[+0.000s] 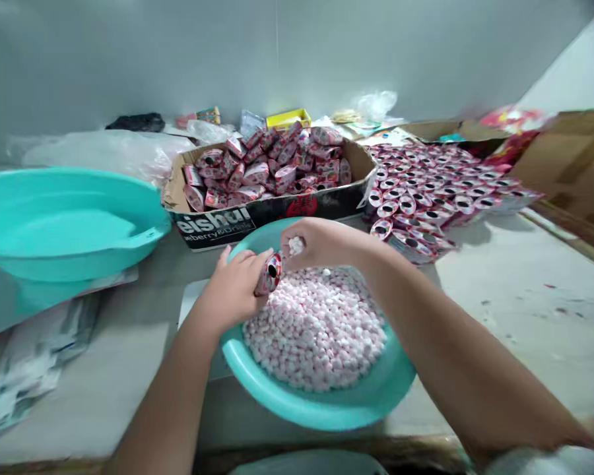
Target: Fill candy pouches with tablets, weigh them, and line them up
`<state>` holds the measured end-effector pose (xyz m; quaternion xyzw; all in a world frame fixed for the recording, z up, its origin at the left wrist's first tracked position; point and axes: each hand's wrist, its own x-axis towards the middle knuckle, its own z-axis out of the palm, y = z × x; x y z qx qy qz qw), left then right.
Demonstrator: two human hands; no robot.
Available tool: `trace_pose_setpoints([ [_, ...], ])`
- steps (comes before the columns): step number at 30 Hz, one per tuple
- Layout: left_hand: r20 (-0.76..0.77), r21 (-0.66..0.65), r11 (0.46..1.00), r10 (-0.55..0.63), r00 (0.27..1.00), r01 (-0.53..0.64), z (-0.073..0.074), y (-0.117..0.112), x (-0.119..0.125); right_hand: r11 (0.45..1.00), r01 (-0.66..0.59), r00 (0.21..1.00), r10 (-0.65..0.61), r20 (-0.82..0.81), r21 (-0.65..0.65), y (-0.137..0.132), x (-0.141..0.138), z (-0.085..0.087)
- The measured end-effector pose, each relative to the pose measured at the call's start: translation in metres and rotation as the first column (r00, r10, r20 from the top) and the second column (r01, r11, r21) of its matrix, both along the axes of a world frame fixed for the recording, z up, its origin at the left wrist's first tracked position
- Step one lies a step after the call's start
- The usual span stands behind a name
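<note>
My left hand [235,287] is closed around a small red-and-white printed container [268,276] with a dark round opening facing up and toward me. Just beside it, over the far part of a turquoise basin [301,415], my right hand [309,244] is curled around some small white candies [296,246]. Below both hands, the basin holds a heap of pinkish-white candies [321,336]. One whiter piece sits on top of the heap near my right wrist. Whether the held container has anything inside cannot be seen.
Behind the basin stands a cardboard box [272,221] filled with printed containers. Many similar containers [426,191] stand packed together at right, openings up. A large turquoise tub [74,224] is at left. Brown cardboard boxes [574,171] border the right; plastic bags [94,152] lie along the wall.
</note>
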<state>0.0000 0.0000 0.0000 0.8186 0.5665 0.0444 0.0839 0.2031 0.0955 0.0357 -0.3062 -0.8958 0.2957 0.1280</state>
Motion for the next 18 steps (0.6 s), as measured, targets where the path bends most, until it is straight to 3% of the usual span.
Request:
trace_pose_setpoints([
  [8,0.062,0.029,1.0,0.004,0.998,-0.005,0.003,-0.001,0.002,0.993,0.109,0.992,-0.111,-0.06,-0.042,-0.015,-0.032,-0.017],
  [11,0.152,0.041,0.999,-0.01,0.988,0.004,0.003,-0.003,-0.002,0.985,0.149,0.974,-0.161,-0.157,-0.081,-0.018,-0.035,-0.019],
  [15,0.304,0.095,0.992,0.047,0.951,-0.08,0.003,-0.006,-0.006,0.98,0.159,0.915,-0.192,-0.356,-0.121,-0.023,-0.038,-0.018],
  [18,0.302,0.124,0.989,0.041,0.952,-0.082,0.001,-0.006,-0.006,0.984,0.152,0.879,-0.179,-0.442,-0.096,-0.028,-0.039,-0.016],
])
